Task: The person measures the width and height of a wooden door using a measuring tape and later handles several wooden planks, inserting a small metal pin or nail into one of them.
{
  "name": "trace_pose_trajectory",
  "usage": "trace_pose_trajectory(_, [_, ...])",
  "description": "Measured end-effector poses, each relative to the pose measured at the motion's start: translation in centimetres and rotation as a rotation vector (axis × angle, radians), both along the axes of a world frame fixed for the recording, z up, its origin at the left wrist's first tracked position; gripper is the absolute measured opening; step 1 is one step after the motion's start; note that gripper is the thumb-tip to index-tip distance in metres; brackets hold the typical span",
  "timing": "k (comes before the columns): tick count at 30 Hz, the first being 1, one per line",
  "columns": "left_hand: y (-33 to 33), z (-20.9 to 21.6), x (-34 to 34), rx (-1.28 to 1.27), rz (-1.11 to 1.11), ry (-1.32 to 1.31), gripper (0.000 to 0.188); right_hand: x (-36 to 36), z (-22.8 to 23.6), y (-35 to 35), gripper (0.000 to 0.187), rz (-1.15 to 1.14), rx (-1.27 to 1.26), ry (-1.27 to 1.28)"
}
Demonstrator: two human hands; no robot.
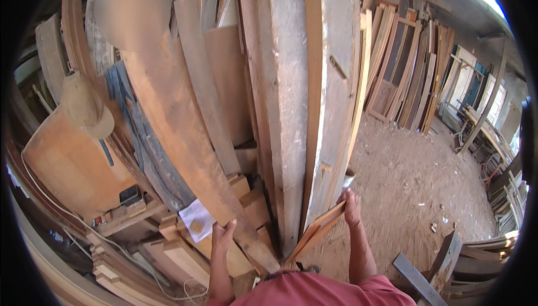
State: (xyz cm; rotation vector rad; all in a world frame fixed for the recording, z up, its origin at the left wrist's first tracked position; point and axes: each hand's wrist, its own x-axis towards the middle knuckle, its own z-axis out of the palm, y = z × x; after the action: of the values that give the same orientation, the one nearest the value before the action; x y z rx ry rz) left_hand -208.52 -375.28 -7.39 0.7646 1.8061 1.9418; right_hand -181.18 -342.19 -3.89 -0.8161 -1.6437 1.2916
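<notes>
My right hand is closed on the upper end of a reddish-brown wooden board, which slants down to the left in front of my body. My left hand is raised at the lower left edge of a long, wide brown plank. Its thumb stands apart from the fingers, and no object shows in it; whether it touches the plank I cannot tell. Next to that hand lies a white paper sheet with a small tan piece on it. Tall grey planks stand upright between my hands.
A cap and dark cloth hang at the left. Below them are a phone-like black object, a pale cable and stacked timber. Door frames lean at the back right. Cut beams lie at the lower right.
</notes>
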Motion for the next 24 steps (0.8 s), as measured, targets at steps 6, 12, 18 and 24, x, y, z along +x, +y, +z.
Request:
trace_pose_trajectory(6, [1.6, -2.0, -0.1, 0.019, -0.009, -0.063, 0.05, 1.9, -0.2, 0.2, 0.052, -0.037, 0.026, -0.043])
trace_pose_trajectory(12, [-0.3, -0.8, 0.5, 0.039, 0.028, -0.066, 0.038, 1.7, 0.7, -1.4, 0.044, 0.059, -0.116, 0.103])
trace_pose_trajectory(18, [-0.5, -0.2, 0.8, 0.054, 0.143, -0.092, 0.029, 1.2, 0.7, -1.5, 0.043, 0.074, -0.16, 0.194])
trace_pose_trajectory(24, [-1.5, -0.4, 0.3, 0.035, 0.168, -0.147, 0.025, -0.4, 0.7, -1.0, 0.043, 0.09, -0.198, 0.168])
